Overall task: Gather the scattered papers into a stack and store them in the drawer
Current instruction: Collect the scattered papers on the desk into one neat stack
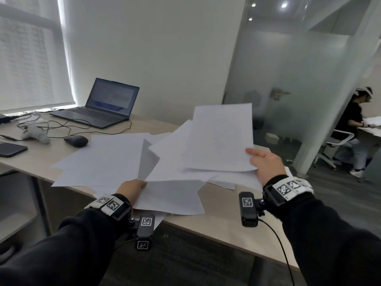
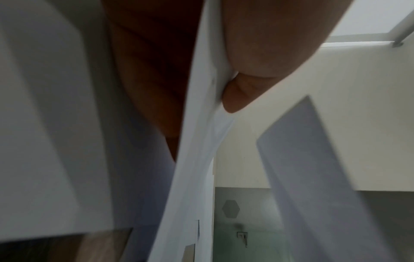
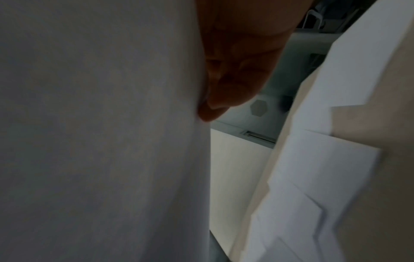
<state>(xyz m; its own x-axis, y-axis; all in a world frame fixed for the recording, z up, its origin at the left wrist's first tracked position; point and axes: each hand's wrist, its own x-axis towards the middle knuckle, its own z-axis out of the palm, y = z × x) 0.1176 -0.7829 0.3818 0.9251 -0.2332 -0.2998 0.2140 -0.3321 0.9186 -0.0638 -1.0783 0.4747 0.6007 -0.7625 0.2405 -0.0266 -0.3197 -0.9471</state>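
Papers (image 1: 115, 159) – plain white sheets, thin and flexible, fanned out in a loose overlapping mess across the near edge of the table (image 1: 222, 215), some corners hanging past the rim. Not stacked; edges point every way.

Left hand (image 1: 132, 187) is at the near edge, thumb on top and fingers under a lower bunch of sheets (image 1: 171, 195) – left wrist view confirms the pinch, thumb (image 2: 244, 92) pressed into paper that bends around it. Right hand (image 1: 266, 164) holds a raised sheaf (image 1: 222, 137) by its right edge, thumb on top, the sheets lifted and tilted above the rest. Right wrist view: fingertip (image 3: 215, 106) against the paper's underside. Both forearms in dark sleeves, wrist rigs with printed markers.

Table is light wood-grain laminate, matte. Farther back: black mouse (image 1: 76, 140), tangled cables (image 1: 61, 125), open laptop (image 1: 103, 104).
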